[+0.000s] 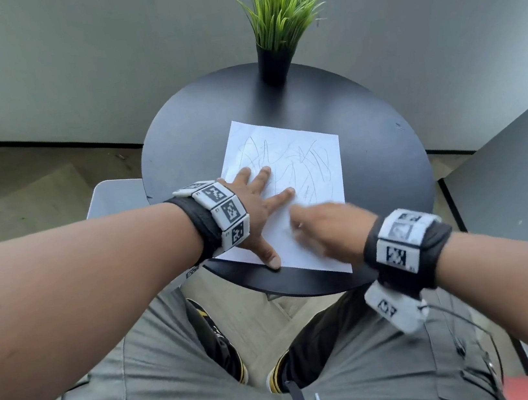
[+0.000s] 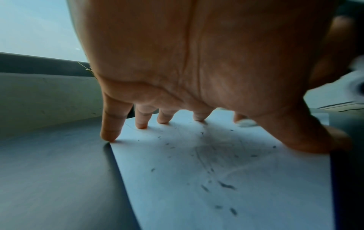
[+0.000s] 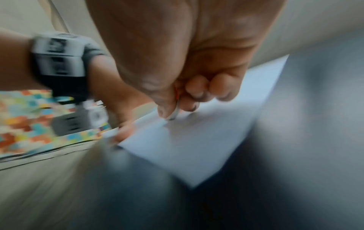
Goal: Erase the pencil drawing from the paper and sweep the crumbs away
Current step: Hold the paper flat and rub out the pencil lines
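Note:
A white sheet of paper [image 1: 313, 172] with grey pencil scribbles [image 1: 304, 160] lies on a round black table [image 1: 385, 155]. My left hand [image 1: 257, 207] lies flat on the sheet's left side with fingers spread, pressing it down. Dark eraser crumbs [image 2: 226, 185] are scattered on the paper under that palm. My right hand [image 1: 324, 225], blurred by motion, is over the lower middle of the sheet. In the right wrist view its thumb and curled fingers pinch a small white eraser [image 3: 174, 114] whose tip touches the paper [image 3: 197, 144].
A black pot with green grass-like leaves [image 1: 274, 62] stands at the table's far edge. A white chair seat [image 1: 116, 196] sits left of the table, a grey surface [image 1: 519, 191] to the right. My knees are under the table's near edge.

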A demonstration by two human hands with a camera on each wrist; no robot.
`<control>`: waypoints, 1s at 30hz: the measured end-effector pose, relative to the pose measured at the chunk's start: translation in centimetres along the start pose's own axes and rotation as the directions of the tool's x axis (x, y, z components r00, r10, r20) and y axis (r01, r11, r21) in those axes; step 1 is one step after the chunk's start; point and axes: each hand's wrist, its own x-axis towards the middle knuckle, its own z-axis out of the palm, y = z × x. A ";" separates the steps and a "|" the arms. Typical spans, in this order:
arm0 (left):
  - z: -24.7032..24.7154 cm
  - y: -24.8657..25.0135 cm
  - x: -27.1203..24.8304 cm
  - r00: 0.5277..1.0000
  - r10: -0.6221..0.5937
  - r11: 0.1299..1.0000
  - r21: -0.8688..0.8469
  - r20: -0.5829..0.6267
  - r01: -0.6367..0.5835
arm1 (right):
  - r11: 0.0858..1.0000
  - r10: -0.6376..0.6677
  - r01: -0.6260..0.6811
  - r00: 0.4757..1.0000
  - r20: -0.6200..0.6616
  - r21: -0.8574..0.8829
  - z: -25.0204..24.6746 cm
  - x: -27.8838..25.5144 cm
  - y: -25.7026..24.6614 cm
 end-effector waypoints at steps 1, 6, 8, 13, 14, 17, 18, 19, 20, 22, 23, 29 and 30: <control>-0.2 0.1 0.0 1.000 0.002 1.000 0.000 0.011 -0.002 | 0.996 0.088 -0.088 0.995 -0.051 0.001 -0.9 0.7 1.3; -0.9 0.6 -0.2 0.999 0.001 1.000 0.011 0.033 -0.001 | 0.998 -0.056 0.057 0.997 -0.061 0.017 0.8 -1.0 -0.3; -1.1 0.7 -0.3 0.999 -0.004 0.999 0.032 0.033 0.003 | 0.990 -0.142 0.141 0.989 0.043 0.033 1.3 -1.7 -0.6; -1.0 0.7 -0.2 1.000 -0.003 0.999 0.047 0.013 0.003 | 0.992 0.127 -0.126 0.985 -0.118 0.016 -1.0 0.5 2.5; -0.9 0.7 -0.2 1.000 -0.007 0.999 0.050 0.014 0.006 | 0.997 0.074 -0.074 0.993 -0.093 -0.003 -0.4 0.0 1.6; -0.9 0.8 -0.2 1.000 -0.006 0.998 0.065 0.007 0.005 | 0.990 -0.144 0.144 0.987 0.068 0.009 1.4 -2.2 -1.1; -0.9 0.8 -0.2 1.000 -0.003 0.998 0.061 0.005 0.003 | 0.993 -0.120 0.119 0.990 0.071 0.005 1.1 -1.9 -0.6; -0.9 0.8 -0.2 1.000 0.001 0.999 0.053 0.006 -0.001 | 0.999 -0.033 0.033 0.999 0.033 -0.005 0.3 -1.1 0.5; -0.9 0.8 -0.2 1.000 0.002 0.999 0.046 0.006 -0.002 | 0.997 0.076 -0.076 0.997 -0.024 0.007 -0.5 -0.2 1.8; -0.8 0.7 -0.1 1.000 0.001 0.999 0.042 0.010 -0.002 | 0.982 0.187 -0.181 0.978 -0.098 0.059 -1.2 0.3 2.8; -0.7 0.6 0.0 1.000 -0.001 0.999 0.042 0.013 0.001 | 0.988 0.151 -0.148 0.984 -0.092 0.039 -0.8 0.0 2.0; -0.5 0.6 0.4 1.000 -0.005 0.999 0.052 0.022 0.003 | 0.999 0.017 -0.017 1.000 0.023 0.030 0.3 -0.7 0.1; -0.5 0.6 0.4 1.000 -0.001 0.999 0.051 0.015 0.001 | 0.991 0.122 -0.121 0.992 -0.023 0.053 -0.5 0.0 1.4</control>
